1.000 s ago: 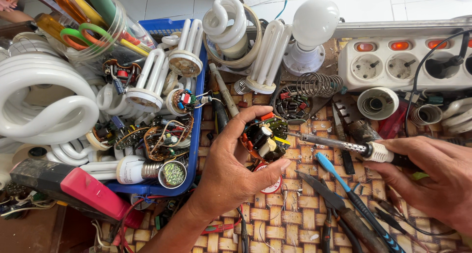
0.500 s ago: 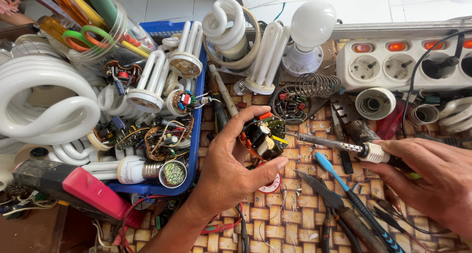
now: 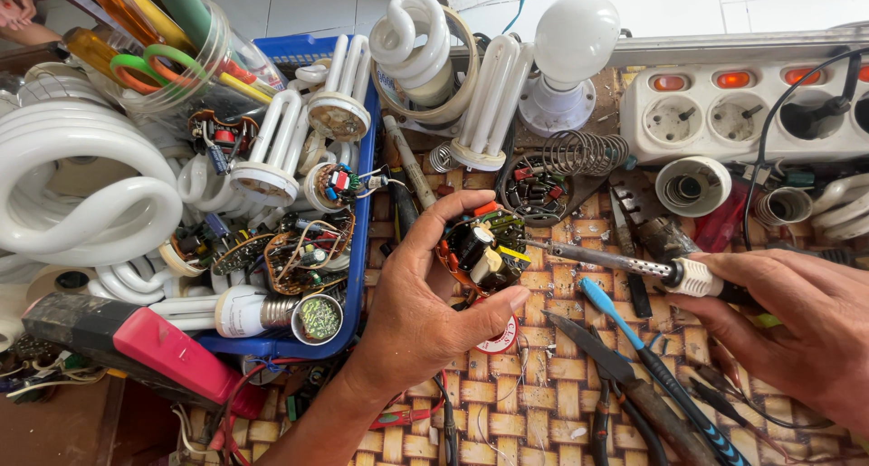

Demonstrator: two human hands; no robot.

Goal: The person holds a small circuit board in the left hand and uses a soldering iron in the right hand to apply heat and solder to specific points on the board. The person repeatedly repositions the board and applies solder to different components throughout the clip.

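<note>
My left hand (image 3: 425, 312) holds a small round circuit board (image 3: 478, 252) above the middle of the counter (image 3: 543, 403), its parts facing up; my thumb and fingers are curled shut round its rim. My right hand (image 3: 797, 339) is closed on the handle of a soldering iron (image 3: 625, 265), lying nearly level, with its tip touching the board's right edge. Just below the iron lie a blue screwdriver (image 3: 634, 339) and dark pliers (image 3: 625, 389). To the left, a blue tray (image 3: 367, 249) holds lamp tubes and loose boards, with a red tool (image 3: 172, 353) at its near corner. Along the far edge stand a white bulb (image 3: 575, 41) and, at the right corner, a power strip (image 3: 724, 113) with lit red switches.
</note>
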